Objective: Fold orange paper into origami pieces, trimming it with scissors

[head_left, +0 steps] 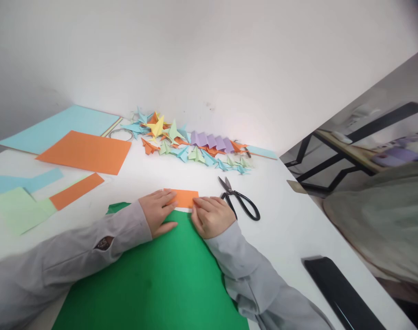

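A small orange paper rectangle [185, 198] lies on the white table at the far edge of a large green sheet [154, 270]. My left hand [159, 211] rests on its left part, fingers stretched out flat and thumb apart over the green sheet. At the paper's right end, my right hand [211, 216] is closed, with thumb and fingertips pinching the edge. Just right of that hand lie black-handled scissors [239, 198], blades slightly apart and pointing away from me; the hand partly covers one handle loop.
Folded paper cranes and stars [174, 135] line the wall. To the left lie an orange sheet [87, 151], a blue sheet [68, 126], an orange strip [76, 190] and green paper [18, 211]. A black case [339, 288] sits near the table's right edge.
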`<move>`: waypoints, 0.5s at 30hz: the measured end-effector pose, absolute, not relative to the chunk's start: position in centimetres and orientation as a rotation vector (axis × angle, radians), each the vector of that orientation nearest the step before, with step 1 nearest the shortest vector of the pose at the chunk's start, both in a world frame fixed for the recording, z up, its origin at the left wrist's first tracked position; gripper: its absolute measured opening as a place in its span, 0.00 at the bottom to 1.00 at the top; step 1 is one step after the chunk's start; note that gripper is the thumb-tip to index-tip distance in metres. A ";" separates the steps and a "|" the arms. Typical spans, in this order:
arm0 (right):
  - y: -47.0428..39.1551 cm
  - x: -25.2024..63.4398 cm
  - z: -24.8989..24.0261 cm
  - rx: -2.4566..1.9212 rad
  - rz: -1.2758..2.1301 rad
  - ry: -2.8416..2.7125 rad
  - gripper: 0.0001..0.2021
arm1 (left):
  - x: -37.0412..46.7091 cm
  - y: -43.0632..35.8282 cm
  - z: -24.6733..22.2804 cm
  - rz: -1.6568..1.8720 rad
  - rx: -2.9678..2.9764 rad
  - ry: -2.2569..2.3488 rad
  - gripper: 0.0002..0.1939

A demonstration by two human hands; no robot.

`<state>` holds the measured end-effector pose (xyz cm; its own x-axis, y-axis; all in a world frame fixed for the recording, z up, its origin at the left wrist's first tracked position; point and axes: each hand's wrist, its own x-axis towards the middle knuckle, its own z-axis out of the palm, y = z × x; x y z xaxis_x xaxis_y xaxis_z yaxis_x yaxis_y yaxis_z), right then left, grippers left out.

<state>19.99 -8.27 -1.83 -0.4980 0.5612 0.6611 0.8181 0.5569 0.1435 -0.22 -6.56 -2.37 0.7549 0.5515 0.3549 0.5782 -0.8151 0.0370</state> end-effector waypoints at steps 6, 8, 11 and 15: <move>-8.1 21.3 -1.8 -1.070 -0.583 -2.253 0.11 | -2.9 -4.6 -2.6 -0.680 -3.020 -0.796 0.15; -8.0 21.4 -1.9 -1.071 -0.567 -2.244 0.12 | -3.6 -4.1 -2.6 -0.699 -3.033 -0.693 0.15; -8.0 21.4 -2.0 -1.087 -0.550 -2.242 0.13 | -3.8 -4.0 -2.5 -0.713 -2.968 -0.617 0.14; -8.0 21.1 -2.0 -1.103 -0.543 -2.255 0.12 | -2.6 -4.2 -2.3 -0.793 -2.770 -0.624 0.10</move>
<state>21.14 -8.03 -2.01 -0.5007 0.5795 0.6430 0.8086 0.5782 0.1086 -2.58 -4.23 -2.30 0.7680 0.3421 0.5415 0.4457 -0.8926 -0.0682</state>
